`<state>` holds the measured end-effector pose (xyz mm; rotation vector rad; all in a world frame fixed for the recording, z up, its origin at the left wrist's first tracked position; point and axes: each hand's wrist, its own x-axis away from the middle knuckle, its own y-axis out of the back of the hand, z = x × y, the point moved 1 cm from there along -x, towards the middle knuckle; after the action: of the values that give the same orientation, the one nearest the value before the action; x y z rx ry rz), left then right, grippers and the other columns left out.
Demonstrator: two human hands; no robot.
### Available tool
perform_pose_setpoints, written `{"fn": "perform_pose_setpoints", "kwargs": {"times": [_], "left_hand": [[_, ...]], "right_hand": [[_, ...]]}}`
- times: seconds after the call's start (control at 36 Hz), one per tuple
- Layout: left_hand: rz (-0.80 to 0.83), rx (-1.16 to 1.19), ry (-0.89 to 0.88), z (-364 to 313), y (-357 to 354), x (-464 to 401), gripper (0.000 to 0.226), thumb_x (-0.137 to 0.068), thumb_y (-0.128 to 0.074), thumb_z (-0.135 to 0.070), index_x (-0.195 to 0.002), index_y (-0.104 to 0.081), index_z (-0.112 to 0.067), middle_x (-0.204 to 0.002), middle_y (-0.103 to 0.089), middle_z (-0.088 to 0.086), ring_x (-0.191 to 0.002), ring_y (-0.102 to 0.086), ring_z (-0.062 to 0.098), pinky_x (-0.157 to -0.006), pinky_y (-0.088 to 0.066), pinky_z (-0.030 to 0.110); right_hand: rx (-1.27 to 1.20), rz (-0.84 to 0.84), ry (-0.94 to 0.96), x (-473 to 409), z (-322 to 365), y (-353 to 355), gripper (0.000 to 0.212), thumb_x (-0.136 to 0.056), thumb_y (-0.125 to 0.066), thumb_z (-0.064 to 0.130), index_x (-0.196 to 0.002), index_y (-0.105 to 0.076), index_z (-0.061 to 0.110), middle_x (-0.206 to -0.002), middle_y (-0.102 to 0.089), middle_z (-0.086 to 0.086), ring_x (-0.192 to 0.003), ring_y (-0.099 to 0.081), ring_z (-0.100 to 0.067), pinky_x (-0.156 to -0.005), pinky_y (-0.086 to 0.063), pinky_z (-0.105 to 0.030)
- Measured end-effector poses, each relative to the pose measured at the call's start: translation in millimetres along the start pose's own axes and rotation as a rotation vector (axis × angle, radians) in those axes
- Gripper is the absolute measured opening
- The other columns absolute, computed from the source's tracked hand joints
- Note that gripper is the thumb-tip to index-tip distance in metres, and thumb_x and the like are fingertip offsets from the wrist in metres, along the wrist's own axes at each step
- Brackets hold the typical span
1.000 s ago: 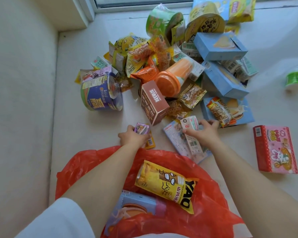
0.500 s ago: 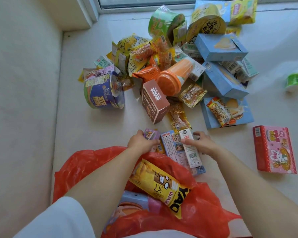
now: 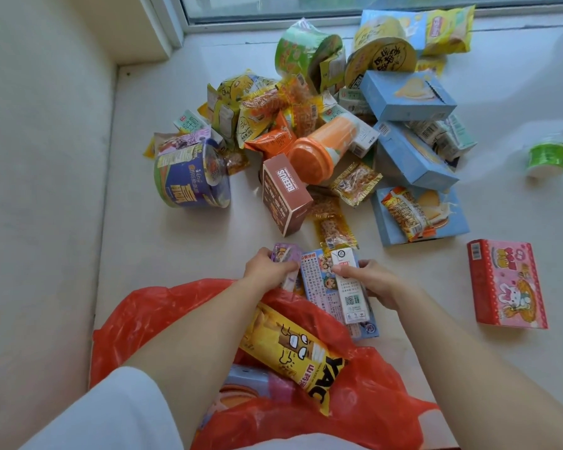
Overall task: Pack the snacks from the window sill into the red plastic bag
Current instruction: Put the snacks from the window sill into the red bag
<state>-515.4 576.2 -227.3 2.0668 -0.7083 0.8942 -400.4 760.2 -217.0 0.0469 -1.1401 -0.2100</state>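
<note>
1. The red plastic bag [image 3: 364, 414] lies open at the near edge of the window sill [image 3: 182, 241], and every place below is given from it. A yellow snack packet [image 3: 293, 349] and a pale blue box [image 3: 254, 381] already lie in its mouth.
2. The left hand [image 3: 267, 267], just beyond the bag's far rim, has its grip closed on a small purple packet [image 3: 285, 253].
3. The right hand [image 3: 376, 282], also just beyond the far rim, grips a slim white carton [image 3: 350, 287] that lies on a flat blue pack [image 3: 319, 280]; whether the fingers hold the pack too I cannot tell.
4. Most snacks remain well beyond the bag in a loose heap: a brown box [image 3: 285, 198], an orange cup [image 3: 322, 154], a blue noodle bowl [image 3: 189, 180]. A pink and red box [image 3: 506, 284] lies apart, off to the bag's right.
5. Risks, as I judge them:
   - The carton may slide off the blue pack if both are lifted together, since it only rests on top.
   - The bag's limp rim could fold under incoming items, so they land on the sill instead.
   - The yellow packet sits across the mouth and could be pushed out.
</note>
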Motion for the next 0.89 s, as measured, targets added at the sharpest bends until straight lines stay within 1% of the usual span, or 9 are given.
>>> {"fn": "perform_pose_setpoints", "kwargs": {"times": [0.06,0.14,0.28,0.39,0.53,0.67,0.75,0.81,0.89], "left_hand": [[0.017,0.012,-0.019,-4.9,-3.5,2.8,0.059,-0.073,-0.073,-0.046,-0.119,-0.051,-0.016,-0.114,-0.062,0.008,-0.101,-0.06,0.026,-0.091,-0.051,0.039],[0.024,0.031,-0.081,-13.9,-6.6,9.8,0.06,-0.07,-0.074,-0.047,-0.117,-0.049,-0.018,-0.112,-0.062,0.007,-0.098,-0.062,0.026,-0.088,-0.053,0.042],[-0.051,0.069,-0.194,-23.3,0.4,22.7,0.055,-0.076,-0.074,-0.042,-0.119,-0.049,-0.017,-0.11,-0.059,0.003,-0.094,-0.06,0.022,-0.08,-0.052,0.032],[-0.081,0.112,-0.285,-27.9,8.4,39.4,0.053,-0.077,-0.074,-0.041,-0.117,-0.048,-0.019,-0.109,-0.057,0.001,-0.098,-0.059,0.022,-0.084,-0.053,0.038],[-0.143,0.219,-0.367,-31.3,18.1,65.9,0.042,-0.078,-0.074,-0.035,-0.107,-0.046,-0.023,-0.107,-0.06,0.0,-0.093,-0.06,0.016,-0.078,-0.051,0.031],[-0.224,0.286,-0.476,-19.6,42.8,95.5,0.039,-0.078,-0.076,-0.03,-0.104,-0.048,-0.021,-0.098,-0.06,-0.004,-0.091,-0.06,0.014,-0.076,-0.053,0.027],[-0.272,0.28,-0.523,-6.2,61.5,114.4,0.038,-0.078,-0.076,-0.028,-0.102,-0.048,-0.02,-0.09,-0.058,-0.009,-0.079,-0.057,0.003,-0.058,-0.046,0.009],[-0.305,0.256,-0.548,7.0,72.5,124.7,0.037,-0.078,-0.076,-0.028,-0.101,-0.048,-0.02,-0.086,-0.057,-0.012,-0.076,-0.056,0.001,-0.056,-0.043,0.01],[-0.364,0.222,-0.555,32.5,85.7,137.3,0.037,-0.076,-0.077,-0.028,-0.098,-0.049,-0.019,-0.083,-0.056,-0.014,-0.072,-0.053,0.001,-0.063,-0.042,0.022]], "right_hand": [[-0.009,0.042,0.014,4.4,2.9,-4.4,0.054,-0.071,-0.076,0.043,-0.109,-0.06,0.008,-0.093,-0.074,-0.012,-0.087,-0.071,-0.028,-0.086,-0.055,-0.042],[-0.058,0.028,0.044,10.9,10.7,-5.3,0.046,-0.076,-0.075,0.035,-0.108,-0.062,0.004,-0.094,-0.073,-0.014,-0.089,-0.07,-0.032,-0.089,-0.054,-0.045],[-0.105,-0.049,0.168,27.0,22.3,-2.9,0.046,-0.074,-0.078,0.025,-0.11,-0.055,0.008,-0.094,-0.072,-0.012,-0.081,-0.071,-0.027,-0.073,-0.057,-0.04],[-0.065,-0.164,0.309,50.3,29.7,-0.5,0.055,-0.071,-0.08,0.019,-0.113,-0.045,0.014,-0.097,-0.064,-0.003,-0.081,-0.065,-0.015,-0.062,-0.05,-0.027],[0.027,-0.296,0.434,77.8,31.2,-0.2,0.062,-0.064,-0.085,0.027,-0.111,-0.045,0.019,-0.107,-0.062,-0.004,-0.096,-0.062,-0.019,-0.08,-0.051,-0.035],[0.148,-0.324,0.558,114.8,36.9,-9.7,0.059,-0.066,-0.083,0.023,-0.111,-0.044,0.016,-0.106,-0.058,-0.001,-0.09,-0.056,-0.012,-0.061,-0.04,-0.018],[0.242,-0.314,0.613,134.4,36.8,-17.9,0.057,-0.066,-0.083,0.024,-0.106,-0.042,0.02,-0.105,-0.057,0.0,-0.085,-0.054,-0.009,-0.059,-0.037,-0.018],[0.299,-0.295,0.63,145.2,35.8,-26.1,0.055,-0.065,-0.083,0.028,-0.101,-0.042,0.022,-0.105,-0.059,-0.002,-0.088,-0.057,-0.012,-0.061,-0.041,-0.022],[0.4,-0.264,0.64,161.2,34.7,-41.6,0.062,-0.056,-0.083,0.042,-0.1,-0.042,0.027,-0.1,-0.061,0.0,-0.09,-0.061,-0.017,-0.073,-0.05,-0.033]]}}
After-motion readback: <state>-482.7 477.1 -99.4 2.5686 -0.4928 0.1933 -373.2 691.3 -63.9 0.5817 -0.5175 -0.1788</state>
